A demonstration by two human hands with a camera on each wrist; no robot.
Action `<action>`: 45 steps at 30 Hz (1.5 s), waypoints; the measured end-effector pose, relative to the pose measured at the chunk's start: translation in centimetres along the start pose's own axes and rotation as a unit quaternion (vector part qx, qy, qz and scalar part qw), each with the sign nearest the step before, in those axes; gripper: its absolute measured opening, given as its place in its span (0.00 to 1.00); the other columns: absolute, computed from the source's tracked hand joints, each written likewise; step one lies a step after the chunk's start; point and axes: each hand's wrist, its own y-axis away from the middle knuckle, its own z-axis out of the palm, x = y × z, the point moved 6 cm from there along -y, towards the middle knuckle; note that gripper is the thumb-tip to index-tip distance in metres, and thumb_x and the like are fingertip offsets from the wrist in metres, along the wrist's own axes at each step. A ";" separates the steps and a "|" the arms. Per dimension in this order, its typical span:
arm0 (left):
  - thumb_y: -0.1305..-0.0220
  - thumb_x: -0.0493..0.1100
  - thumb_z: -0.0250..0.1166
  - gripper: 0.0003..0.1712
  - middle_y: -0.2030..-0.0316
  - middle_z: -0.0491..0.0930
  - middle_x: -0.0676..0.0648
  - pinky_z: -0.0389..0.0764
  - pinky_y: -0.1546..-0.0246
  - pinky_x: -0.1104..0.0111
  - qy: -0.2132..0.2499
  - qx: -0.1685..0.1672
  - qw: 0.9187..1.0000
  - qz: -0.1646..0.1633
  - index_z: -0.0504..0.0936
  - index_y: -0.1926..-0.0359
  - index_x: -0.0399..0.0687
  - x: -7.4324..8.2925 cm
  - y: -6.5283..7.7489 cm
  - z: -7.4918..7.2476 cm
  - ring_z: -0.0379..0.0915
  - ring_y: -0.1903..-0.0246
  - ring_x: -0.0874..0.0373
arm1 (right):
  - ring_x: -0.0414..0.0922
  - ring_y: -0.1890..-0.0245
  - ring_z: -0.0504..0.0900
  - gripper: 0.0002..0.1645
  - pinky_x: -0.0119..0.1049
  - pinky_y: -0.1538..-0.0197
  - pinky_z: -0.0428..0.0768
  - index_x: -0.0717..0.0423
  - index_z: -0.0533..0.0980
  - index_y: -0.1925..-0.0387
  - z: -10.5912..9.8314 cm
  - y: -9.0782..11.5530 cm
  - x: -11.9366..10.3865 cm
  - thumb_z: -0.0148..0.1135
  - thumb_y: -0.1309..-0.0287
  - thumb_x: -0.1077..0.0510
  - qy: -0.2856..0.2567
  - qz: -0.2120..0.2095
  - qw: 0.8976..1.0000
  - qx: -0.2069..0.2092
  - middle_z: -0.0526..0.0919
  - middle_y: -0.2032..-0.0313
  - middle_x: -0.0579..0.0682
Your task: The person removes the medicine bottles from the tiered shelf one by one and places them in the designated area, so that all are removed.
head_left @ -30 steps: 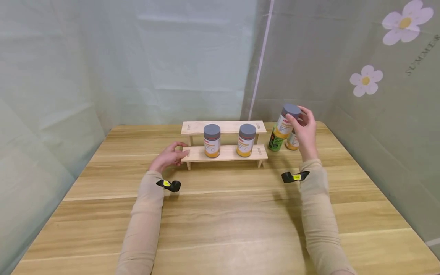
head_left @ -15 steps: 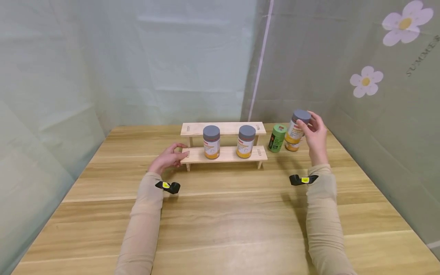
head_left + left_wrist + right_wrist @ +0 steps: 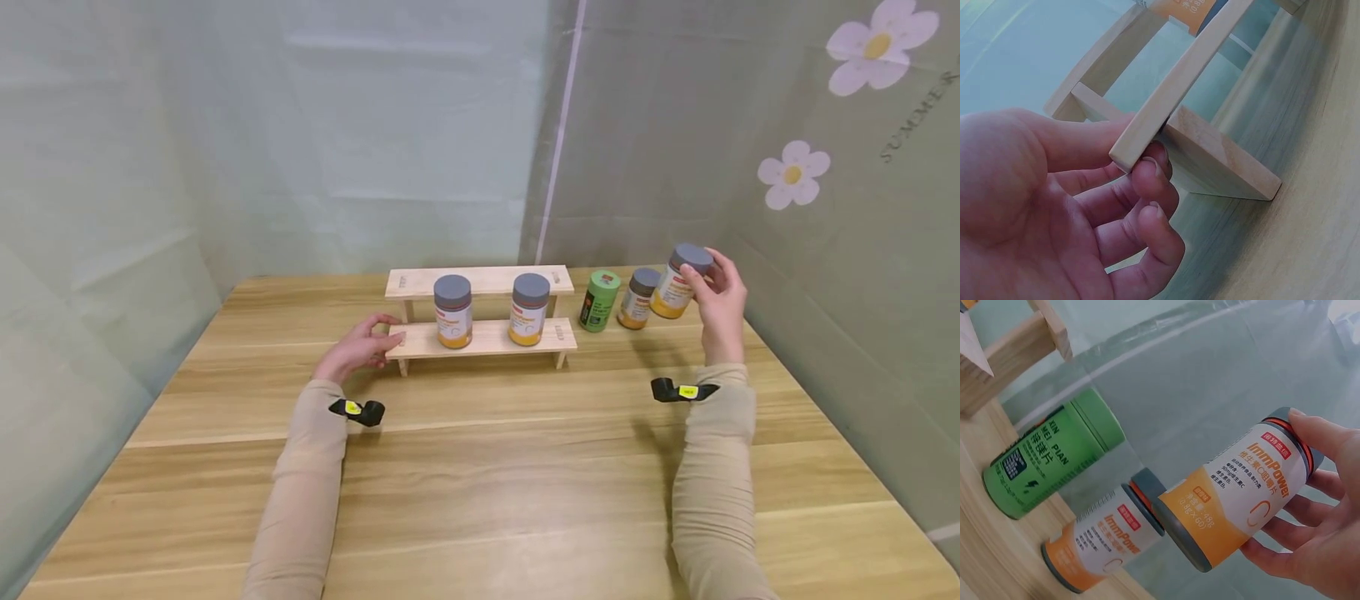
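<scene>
My left hand (image 3: pixel 358 346) pinches the left end of the lower board of a two-step wooden rack (image 3: pixel 487 339); in the left wrist view the thumb lies over the board (image 3: pixel 1166 100) and the fingers curl beneath. Two grey-capped supplement bottles, one on the left (image 3: pixel 453 312) and one on the right (image 3: pixel 528 310), stand upright on that lower step. My right hand (image 3: pixel 720 304) grips a third, matching supplement bottle (image 3: pixel 1241 490) near its cap, slightly tilted. Beside it, a smaller orange-and-white bottle (image 3: pixel 1102 540) and a green bottle (image 3: pixel 1054 453) stand on the table.
The wooden table (image 3: pixel 480 483) spreads in front of the rack. Pale curtains (image 3: pixel 420 142) hang close behind and on both sides, the right one printed with flowers (image 3: pixel 793 175).
My right hand has carried its bottle rightward, past the green bottle and the smaller bottle, uncovering both. The left hand keeps its hold on the rack. The head view has shifted slightly.
</scene>
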 end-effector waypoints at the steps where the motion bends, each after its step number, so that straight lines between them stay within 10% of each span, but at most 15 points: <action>1: 0.28 0.48 0.56 0.32 0.73 0.71 0.55 0.73 0.71 0.72 0.001 -0.001 1.000 -0.002 0.55 0.31 0.44 -0.1 0.0 0.0 0.67 0.78 0.64 | 0.37 0.58 0.76 0.24 0.23 0.62 0.76 0.50 0.75 0.46 -0.1 -0.1 0.1 0.68 0.45 0.63 -0.004 0.003 1.000 0.001 0.81 0.57 0.41; 19: 0.34 0.54 0.62 0.32 0.74 0.73 0.55 0.73 0.72 0.72 0.016 -0.020 0.999 0.047 0.61 0.38 0.46 0.5 0.4 0.0 0.68 0.77 0.64 | 0.36 0.57 0.75 0.26 0.24 0.58 0.74 0.48 0.76 0.45 -2.4 -0.7 2.0 0.70 0.47 0.62 0.041 0.040 0.997 0.042 0.78 0.55 0.39; 25: 0.29 0.48 0.56 0.30 0.74 0.71 0.55 0.73 0.71 0.72 -0.007 -0.005 1.000 0.017 0.56 0.33 0.43 0.2 -0.3 0.0 0.67 0.77 0.64 | 0.35 0.59 0.75 0.27 0.24 0.61 0.73 0.48 0.76 0.46 -3.3 -1.0 3.4 0.71 0.48 0.62 0.053 0.058 0.996 0.050 0.78 0.57 0.37; 35: 0.29 0.49 0.56 0.32 0.72 0.72 0.55 0.73 0.71 0.71 -0.014 0.000 1.000 0.002 0.55 0.31 0.45 0.4 0.1 0.2 0.67 0.77 0.63 | 0.39 0.43 0.73 0.34 0.33 0.34 0.67 0.52 0.67 0.34 -4.4 -1.6 6.1 0.66 0.41 0.58 0.179 0.051 0.982 0.043 0.73 0.39 0.49; 45: 0.29 0.48 0.56 0.32 0.72 0.73 0.56 0.73 0.71 0.72 -0.013 -0.002 1.000 0.009 0.55 0.32 0.42 0.1 0.0 0.0 0.67 0.77 0.65 | 0.41 0.37 0.68 0.34 0.35 0.38 0.66 0.42 0.58 0.35 -4.9 -1.5 7.6 0.62 0.38 0.60 0.088 0.083 0.992 0.033 0.73 0.43 0.45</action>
